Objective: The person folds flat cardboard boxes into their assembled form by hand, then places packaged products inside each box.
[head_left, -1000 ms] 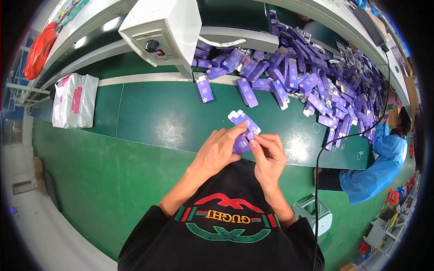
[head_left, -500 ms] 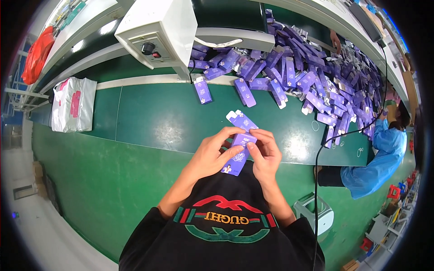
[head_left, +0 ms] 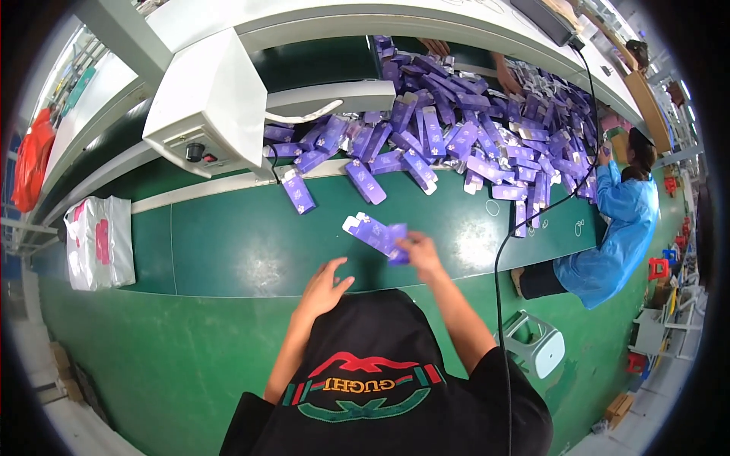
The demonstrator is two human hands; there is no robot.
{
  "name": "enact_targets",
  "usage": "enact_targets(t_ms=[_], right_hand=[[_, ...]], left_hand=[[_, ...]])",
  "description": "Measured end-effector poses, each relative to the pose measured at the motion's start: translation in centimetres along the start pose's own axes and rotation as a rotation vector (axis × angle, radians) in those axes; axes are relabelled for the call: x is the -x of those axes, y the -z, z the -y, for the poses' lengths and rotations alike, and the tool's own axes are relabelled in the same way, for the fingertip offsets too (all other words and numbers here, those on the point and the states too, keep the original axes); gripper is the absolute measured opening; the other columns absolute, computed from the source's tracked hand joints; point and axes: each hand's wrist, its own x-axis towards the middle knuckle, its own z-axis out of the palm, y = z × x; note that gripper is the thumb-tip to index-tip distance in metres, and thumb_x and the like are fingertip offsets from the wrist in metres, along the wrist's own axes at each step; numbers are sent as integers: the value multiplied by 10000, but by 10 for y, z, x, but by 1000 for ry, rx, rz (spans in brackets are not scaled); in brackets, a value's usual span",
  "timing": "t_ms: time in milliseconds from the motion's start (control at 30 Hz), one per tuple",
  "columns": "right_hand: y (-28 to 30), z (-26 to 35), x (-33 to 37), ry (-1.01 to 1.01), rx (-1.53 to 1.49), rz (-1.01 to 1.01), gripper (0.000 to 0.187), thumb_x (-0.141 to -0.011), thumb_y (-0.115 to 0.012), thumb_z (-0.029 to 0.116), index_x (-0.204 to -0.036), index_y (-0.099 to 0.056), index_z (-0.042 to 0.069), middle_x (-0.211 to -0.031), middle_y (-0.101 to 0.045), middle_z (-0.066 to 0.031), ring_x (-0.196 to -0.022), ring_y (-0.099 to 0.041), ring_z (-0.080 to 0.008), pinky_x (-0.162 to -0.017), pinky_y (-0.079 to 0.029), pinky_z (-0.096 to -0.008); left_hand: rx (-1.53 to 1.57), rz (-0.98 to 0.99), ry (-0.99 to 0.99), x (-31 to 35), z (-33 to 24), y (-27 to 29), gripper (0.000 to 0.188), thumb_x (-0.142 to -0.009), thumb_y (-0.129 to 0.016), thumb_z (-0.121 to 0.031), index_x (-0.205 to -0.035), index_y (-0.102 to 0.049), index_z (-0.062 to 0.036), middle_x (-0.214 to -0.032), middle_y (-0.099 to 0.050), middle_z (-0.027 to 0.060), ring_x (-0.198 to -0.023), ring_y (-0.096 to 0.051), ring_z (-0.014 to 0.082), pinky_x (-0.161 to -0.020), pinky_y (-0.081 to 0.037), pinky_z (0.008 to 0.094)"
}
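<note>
My right hand (head_left: 420, 254) grips a small purple carton (head_left: 398, 242), smeared by motion, at its right side. Beneath and just left of it, another purple carton (head_left: 368, 231) lies on the green worktable (head_left: 251, 235), its white end flap sticking out at the far left end. Close to the table's front edge, my left hand (head_left: 322, 290) has its fingers apart and holds nothing. Farther back, separate purple cartons (head_left: 297, 191) rest in front of the large heap.
A heap of purple cartons and silvery packets (head_left: 487, 129) covers the back right, where other people's hands (head_left: 505, 74) reach in. A white machine (head_left: 205, 114) stands back left, a white bag (head_left: 99, 243) at left. A black cable (head_left: 498, 304) hangs by my right; a person in blue (head_left: 620, 228) works beyond.
Both hands held a carton together; now my left hand has let go and drawn apart. My right hand has carried the carton forward over the one lying on the table. The view has shifted.
</note>
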Motion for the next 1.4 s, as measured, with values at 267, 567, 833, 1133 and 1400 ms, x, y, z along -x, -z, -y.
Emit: enact_targets(t_ms=[267,567,833,1133,1400], right_hand=[[54,36,-98,452,-76,-414,483,-836,-747,245,-1195,-570,-24,-964,-634,-88,-779,-619,-157,-695,-517,-323],[-55,-18,-71,443,1257,-229,623,-664,-845,367,-1132,-582,51,-1193,-507,-147,-1124,-478,-342,-936,-451,-431],[-72,-12,-4,575,591,144,277,-747,-790,169,-863,-575,38,-700,-541,-117,-621,-585,-294,-609,-493,-405],[-77,29,58,762,250,208,725,-665,-863,260,-1243,-531,-25,-1029,-604,-136,-1014,-589,-276,-943,-435,-357],[-80,27,56,346,220,550,454,-798,-746,204,-1155,-598,-36,-1005,-670,-79,-887,-621,-146,-815,-494,-294]], left_hand=[[-89,75,230,25,39,0,477,-884,-661,-279,-1294,-522,-79,-1203,-596,223,-954,-657,329,-859,-517,419],[-48,16,245,33,35,-7,498,-868,-684,-285,-1283,-526,-61,-1200,-607,218,-997,-643,340,-875,-508,411],[416,-266,330,-14,14,-25,751,-826,-765,-285,-1397,-397,37,-1261,-582,238,-1159,-591,293,-973,-487,385],[606,-308,-152,-33,-59,12,554,-720,-837,-117,-1170,-541,12,-1074,-667,115,-972,-642,167,-839,-534,313],[573,-454,-170,-31,-75,4,537,-723,-850,-165,-1138,-560,15,-947,-686,73,-810,-641,116,-721,-532,293]])
